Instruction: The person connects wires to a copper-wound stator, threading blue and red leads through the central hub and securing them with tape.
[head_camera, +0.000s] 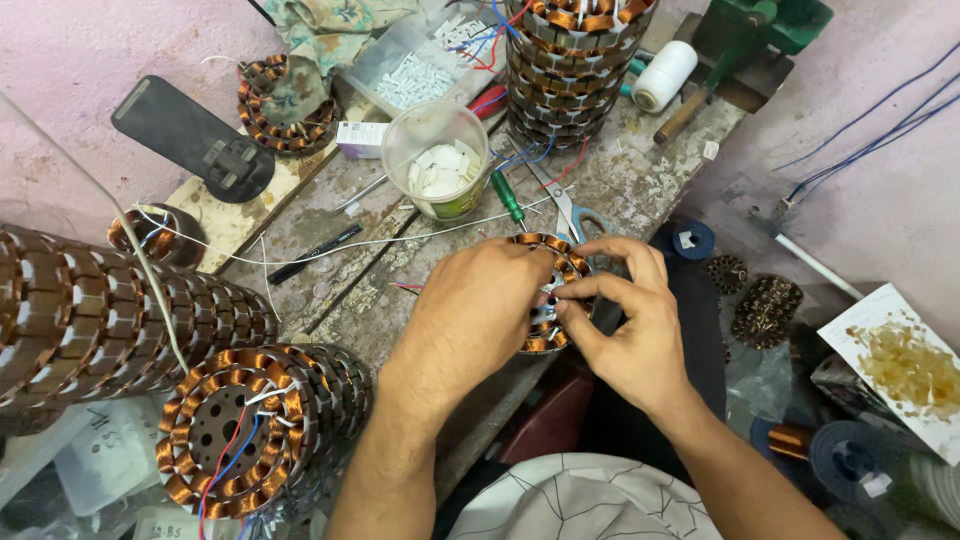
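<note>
From the head camera, both hands hold a round stator (552, 290) ringed with glossy copper-wire coils around a grey metal core, just above the near edge of the rough, stained desk (640, 190). The left hand (470, 315) wraps over its left side, fingers curled; the right hand (630, 320) pinches its right rim with thumb and fingertips. Behind it stands a translucent plastic cup (440, 160) filled with white paper slips, with a green-handled screwdriver (508, 198) and scissors (565, 210) beside it. Ribbed stacks of wound stators (250, 420) lie at the left, trailing red and blue leads.
</note>
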